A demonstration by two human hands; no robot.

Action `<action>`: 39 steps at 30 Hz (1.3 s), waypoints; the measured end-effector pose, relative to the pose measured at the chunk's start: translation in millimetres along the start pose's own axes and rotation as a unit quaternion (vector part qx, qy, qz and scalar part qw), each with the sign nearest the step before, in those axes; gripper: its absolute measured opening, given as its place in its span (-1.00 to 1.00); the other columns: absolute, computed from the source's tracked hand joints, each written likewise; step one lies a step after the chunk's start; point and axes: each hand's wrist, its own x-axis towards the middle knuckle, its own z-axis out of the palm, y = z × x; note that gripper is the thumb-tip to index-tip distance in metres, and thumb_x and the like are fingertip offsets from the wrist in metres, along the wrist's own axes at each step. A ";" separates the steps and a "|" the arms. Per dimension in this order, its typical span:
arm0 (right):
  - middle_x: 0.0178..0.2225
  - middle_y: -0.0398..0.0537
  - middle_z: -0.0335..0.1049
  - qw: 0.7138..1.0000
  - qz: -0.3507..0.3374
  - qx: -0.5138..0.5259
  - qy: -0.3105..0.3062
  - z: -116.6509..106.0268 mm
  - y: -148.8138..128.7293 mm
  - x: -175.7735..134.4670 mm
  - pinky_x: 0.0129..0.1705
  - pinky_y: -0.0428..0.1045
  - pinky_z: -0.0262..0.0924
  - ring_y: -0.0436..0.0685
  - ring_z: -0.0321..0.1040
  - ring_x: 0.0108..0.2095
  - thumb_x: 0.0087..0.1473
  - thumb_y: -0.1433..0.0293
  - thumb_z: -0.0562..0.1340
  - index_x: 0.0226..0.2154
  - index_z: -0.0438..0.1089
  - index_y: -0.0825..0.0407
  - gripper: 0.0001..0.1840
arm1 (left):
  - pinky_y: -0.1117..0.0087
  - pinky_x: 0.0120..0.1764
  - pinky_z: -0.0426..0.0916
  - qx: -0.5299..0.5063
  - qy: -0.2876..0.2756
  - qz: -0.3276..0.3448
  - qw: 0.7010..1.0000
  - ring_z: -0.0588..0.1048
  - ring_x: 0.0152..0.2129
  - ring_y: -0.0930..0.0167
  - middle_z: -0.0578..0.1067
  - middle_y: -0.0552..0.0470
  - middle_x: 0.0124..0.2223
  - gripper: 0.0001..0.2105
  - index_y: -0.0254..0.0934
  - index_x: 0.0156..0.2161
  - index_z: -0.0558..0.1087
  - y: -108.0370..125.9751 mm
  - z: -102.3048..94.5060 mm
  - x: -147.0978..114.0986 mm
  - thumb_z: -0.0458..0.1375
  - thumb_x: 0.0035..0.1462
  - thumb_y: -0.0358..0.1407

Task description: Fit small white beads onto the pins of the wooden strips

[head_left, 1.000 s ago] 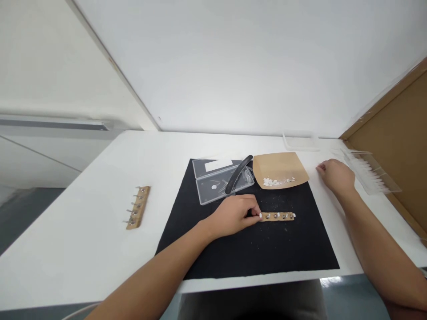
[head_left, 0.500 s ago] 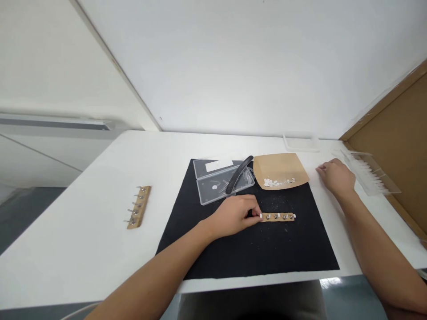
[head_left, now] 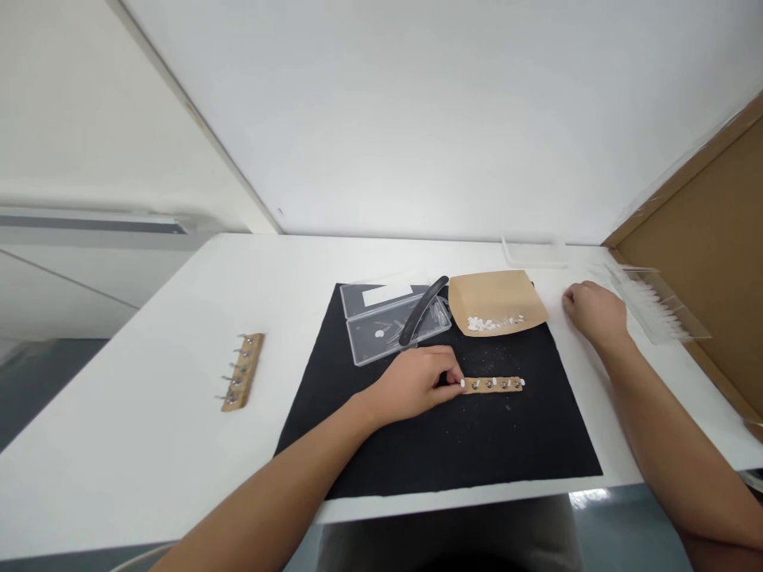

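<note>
My left hand (head_left: 420, 383) is closed, thumb and fingers pinching the left end of a narrow wooden strip (head_left: 499, 385) on the black mat. Along the strip sit several small metal clips and small white pieces; one white piece (head_left: 462, 383) shows right at my left fingertips. My right hand (head_left: 596, 310) rests on the white table, right of the mat, its fingers curled in. Whether anything is inside it is hidden. Closest to it is a tan paper tray (head_left: 497, 290) with a heap of white flakes (head_left: 480, 324) in it.
A clear hinged plastic box (head_left: 363, 338) lies lidded back, with small clear pieces inside. Across it leans a curved black file-like bar (head_left: 424, 310). Another wooden strip with metal clips (head_left: 245, 372) is on the left. Clear plastic racks (head_left: 661, 310) stand by the brown board (head_left: 709, 238).
My right hand's fingers have curled in more. My left hand keeps its pinch on the strip's end. The whole view has shifted slightly.
</note>
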 end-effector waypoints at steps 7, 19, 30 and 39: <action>-0.06 0.09 0.55 1.000 -0.018 0.001 0.001 1.2 5.1 -0.6 -0.31 0.03 0.11 0.29 0.46 -0.10 0.42 0.25 0.07 -0.08 0.60 -0.05 -0.62 | 0.49 -0.37 0.27 0.002 -0.002 0.000 1.000 0.42 -0.50 0.54 0.55 0.11 -0.25 -0.99 -0.24 -0.21 0.60 0.0 0.1 -0.3 0.33 0.26 -0.36; -0.08 0.16 0.54 0.999 -0.041 -0.008 -0.001 -4.0 -2.1 -0.6 -0.29 0.04 0.14 0.27 0.44 -0.08 0.40 0.33 0.06 -0.19 0.57 0.04 -0.64 | 0.49 -0.37 0.26 0.007 -0.005 -0.002 1.000 0.43 -0.49 0.53 0.56 0.10 -0.23 -0.99 -0.24 -0.21 0.60 0.4 -0.2 -0.4 0.32 0.27 -0.36; -0.14 0.26 0.52 0.999 -0.031 -0.026 0.005 -2.1 -8.3 0.4 -0.29 0.05 0.14 0.30 0.44 -0.14 0.41 0.36 0.03 -0.21 0.54 0.13 -0.62 | 0.49 -0.37 0.25 0.005 -0.005 -0.003 1.000 0.41 -0.49 0.53 0.56 0.09 -0.24 -0.98 -0.25 -0.21 0.61 0.2 0.1 0.6 0.33 0.26 -0.36; -0.15 0.26 0.53 1.000 0.006 -0.002 0.022 5.0 -2.1 7.2 -0.30 0.05 0.14 0.28 0.43 -0.20 0.35 0.35 0.07 -0.19 0.54 0.11 -0.66 | 0.48 -0.37 0.28 0.003 -0.002 0.005 1.000 0.43 -0.50 0.53 0.56 0.08 -0.24 -0.97 -0.24 -0.20 0.60 0.1 -0.4 0.3 0.30 0.29 -0.34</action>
